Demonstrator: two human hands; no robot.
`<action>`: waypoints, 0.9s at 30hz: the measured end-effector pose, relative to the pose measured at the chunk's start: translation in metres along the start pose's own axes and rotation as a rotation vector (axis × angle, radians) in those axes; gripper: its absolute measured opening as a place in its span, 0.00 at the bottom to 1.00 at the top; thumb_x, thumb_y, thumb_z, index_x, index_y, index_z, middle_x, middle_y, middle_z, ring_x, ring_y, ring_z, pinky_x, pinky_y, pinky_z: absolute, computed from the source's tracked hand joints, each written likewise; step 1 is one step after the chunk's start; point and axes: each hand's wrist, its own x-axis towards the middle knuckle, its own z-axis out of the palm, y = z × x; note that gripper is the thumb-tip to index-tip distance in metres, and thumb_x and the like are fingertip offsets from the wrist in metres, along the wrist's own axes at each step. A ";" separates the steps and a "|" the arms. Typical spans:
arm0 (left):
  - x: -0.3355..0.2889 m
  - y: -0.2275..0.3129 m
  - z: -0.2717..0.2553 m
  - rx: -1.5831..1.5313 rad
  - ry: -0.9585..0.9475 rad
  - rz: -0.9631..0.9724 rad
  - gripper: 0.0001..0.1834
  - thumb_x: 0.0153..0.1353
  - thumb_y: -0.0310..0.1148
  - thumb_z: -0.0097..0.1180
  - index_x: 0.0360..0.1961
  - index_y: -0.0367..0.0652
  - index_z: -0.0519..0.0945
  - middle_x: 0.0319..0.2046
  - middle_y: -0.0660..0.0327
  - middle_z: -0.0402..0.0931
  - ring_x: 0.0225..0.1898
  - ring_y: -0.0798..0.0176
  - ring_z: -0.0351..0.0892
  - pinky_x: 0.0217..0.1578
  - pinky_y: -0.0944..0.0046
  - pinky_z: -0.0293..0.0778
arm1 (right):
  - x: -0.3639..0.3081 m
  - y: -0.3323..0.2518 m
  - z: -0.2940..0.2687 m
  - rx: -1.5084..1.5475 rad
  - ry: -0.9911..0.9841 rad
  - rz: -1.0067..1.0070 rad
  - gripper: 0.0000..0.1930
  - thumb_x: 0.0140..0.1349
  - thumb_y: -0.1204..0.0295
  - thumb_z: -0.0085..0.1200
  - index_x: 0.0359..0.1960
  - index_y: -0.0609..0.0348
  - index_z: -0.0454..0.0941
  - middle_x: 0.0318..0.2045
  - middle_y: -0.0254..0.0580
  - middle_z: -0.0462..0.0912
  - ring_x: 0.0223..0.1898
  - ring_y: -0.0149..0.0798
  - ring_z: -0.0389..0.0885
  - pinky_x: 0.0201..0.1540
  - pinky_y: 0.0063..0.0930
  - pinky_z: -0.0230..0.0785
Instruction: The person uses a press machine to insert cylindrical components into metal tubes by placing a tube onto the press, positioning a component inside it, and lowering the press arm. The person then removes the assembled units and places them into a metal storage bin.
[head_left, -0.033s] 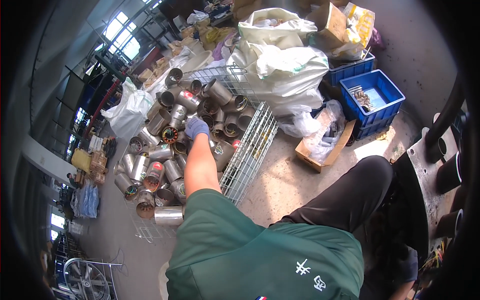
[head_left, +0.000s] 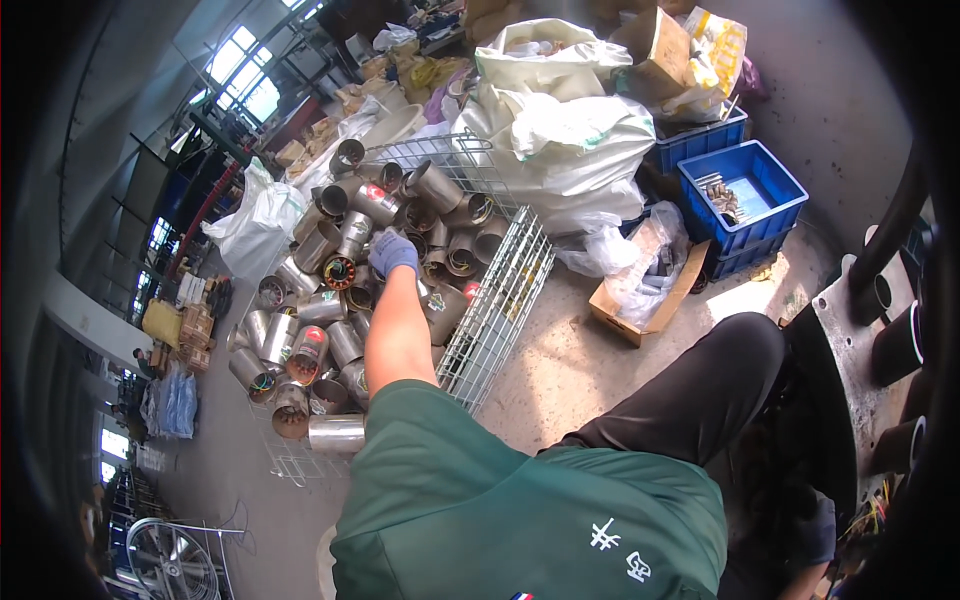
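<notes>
A wire basket [head_left: 500, 300] is heaped with metal motor housings, short steel cylinders, some with copper windings and coloured wires inside. My left arm stretches out over this heap. My left hand [head_left: 394, 254], in a pale lavender-grey work glove, is down among the cylinders, its fingers curled and pressed together; what they hold is hidden. Close beside it lie a housing with a ringed winding [head_left: 340, 271] and a bare steel cylinder [head_left: 355, 235]. At the lower right my right hand [head_left: 818, 528], gloved too, is in deep shadow beside dark machinery, and its fingers are hard to make out.
White woven sacks [head_left: 570, 150] stand behind the basket. Blue crates [head_left: 745, 195] with small metal parts and an open cardboard box [head_left: 645, 290] are to the right. A metal plate with dark cylinders [head_left: 870, 370] stands at far right; a fan [head_left: 172, 562] is lower left.
</notes>
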 end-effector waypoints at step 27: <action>-0.625 0.401 -0.338 -1.630 -2.304 0.829 0.12 0.69 0.41 0.62 0.41 0.42 0.81 0.27 0.65 0.78 0.27 0.70 0.77 0.29 0.68 0.76 | -0.006 -0.082 -0.040 0.296 0.910 0.484 0.47 0.52 0.72 0.73 0.73 0.66 0.61 0.63 0.53 0.77 0.61 0.48 0.79 0.62 0.38 0.73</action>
